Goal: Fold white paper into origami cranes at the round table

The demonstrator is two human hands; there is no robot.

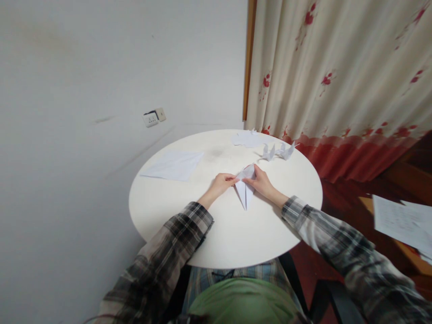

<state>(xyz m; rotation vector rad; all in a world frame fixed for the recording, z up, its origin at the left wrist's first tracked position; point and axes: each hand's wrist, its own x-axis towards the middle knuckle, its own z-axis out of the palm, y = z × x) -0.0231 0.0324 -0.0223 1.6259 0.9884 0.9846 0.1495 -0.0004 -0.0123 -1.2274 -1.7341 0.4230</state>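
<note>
A partly folded piece of white origami paper (240,191) is held just above or on the round white table, its two narrow points aimed toward me. My left hand (223,182) pinches its left edge between thumb and fingers. On the other side, my right hand (262,181) grips the upper right part, the thumb lying across the front and the fingers behind. Two folded paper cranes, one (268,153) beside the other (286,151), stand beyond my right hand.
The round white table (222,243) is before me. Flat white sheets (175,164) lie at its left, and more paper (248,138) lies at the far edge. A wall with a socket (150,119) borders the left; a flowered curtain (337,90) hangs behind. Papers (401,220) rest at the right.
</note>
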